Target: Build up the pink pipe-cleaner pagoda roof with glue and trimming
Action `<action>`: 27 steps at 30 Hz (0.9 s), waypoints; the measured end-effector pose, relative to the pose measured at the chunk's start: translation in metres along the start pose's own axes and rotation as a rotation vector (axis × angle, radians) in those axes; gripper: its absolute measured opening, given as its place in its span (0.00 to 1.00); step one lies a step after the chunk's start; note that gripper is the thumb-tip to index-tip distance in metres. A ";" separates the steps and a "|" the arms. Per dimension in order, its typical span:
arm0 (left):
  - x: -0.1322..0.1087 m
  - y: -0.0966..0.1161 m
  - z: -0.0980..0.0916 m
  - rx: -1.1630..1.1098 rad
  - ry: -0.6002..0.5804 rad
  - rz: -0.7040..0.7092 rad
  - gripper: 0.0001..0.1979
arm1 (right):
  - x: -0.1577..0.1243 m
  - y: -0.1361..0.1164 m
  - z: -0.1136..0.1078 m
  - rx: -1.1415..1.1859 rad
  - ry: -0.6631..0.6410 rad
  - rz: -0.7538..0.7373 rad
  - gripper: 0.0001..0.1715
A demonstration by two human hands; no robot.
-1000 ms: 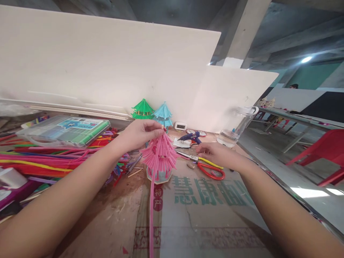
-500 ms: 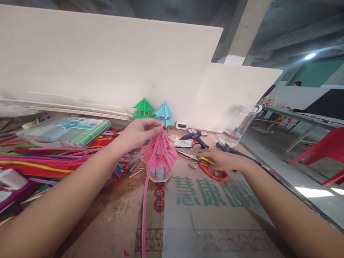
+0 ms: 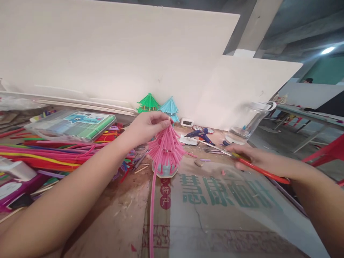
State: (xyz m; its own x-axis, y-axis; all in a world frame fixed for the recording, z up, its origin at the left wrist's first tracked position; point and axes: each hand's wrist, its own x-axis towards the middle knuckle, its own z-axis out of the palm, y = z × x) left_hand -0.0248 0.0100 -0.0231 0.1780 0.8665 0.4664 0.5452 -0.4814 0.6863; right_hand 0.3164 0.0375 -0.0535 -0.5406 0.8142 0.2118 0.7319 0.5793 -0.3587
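A pink pavilion model (image 3: 166, 152) made of fuzzy pipe cleaners, with two tiers of roof, stands upright on a pale base in the middle. My left hand (image 3: 150, 128) pinches its peak between thumb and fingers. From the roof one long pink pipe cleaner (image 3: 152, 215) runs down over the cardboard toward me. My right hand (image 3: 255, 159) is closed around a pair of scissors (image 3: 264, 173) with red and yellow handles, lifted above the table. The blades point left, toward the model, but are apart from it. Whether they are parted is hard to see.
Behind stand a green model (image 3: 148, 103) and a light blue one (image 3: 170, 106). A glue gun (image 3: 201, 133), a small digital clock (image 3: 187, 122) and a clear jug (image 3: 245, 122) lie toward the back right. Left are a plastic case (image 3: 72, 125) and bundled pipe cleaners (image 3: 53, 152).
My right hand has picked the scissors up off the table and moved them right, turning them. My left hand stays at the model's peak. The view has shifted slightly.
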 end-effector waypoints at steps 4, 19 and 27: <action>-0.001 0.007 -0.003 0.064 0.035 0.004 0.16 | -0.006 -0.027 -0.004 0.157 -0.355 -0.148 0.26; -0.006 0.020 0.000 0.231 0.060 0.012 0.14 | 0.017 -0.052 0.003 0.162 -0.462 -0.275 0.17; -0.005 0.017 -0.001 0.224 0.046 0.029 0.15 | 0.021 -0.055 0.000 0.085 -0.375 -0.271 0.17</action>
State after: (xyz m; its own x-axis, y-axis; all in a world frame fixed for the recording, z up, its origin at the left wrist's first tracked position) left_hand -0.0175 -0.0023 -0.0132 0.1610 0.8433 0.5127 0.7094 -0.4601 0.5339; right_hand 0.2650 0.0224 -0.0295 -0.8317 0.5545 -0.0298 0.5156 0.7512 -0.4121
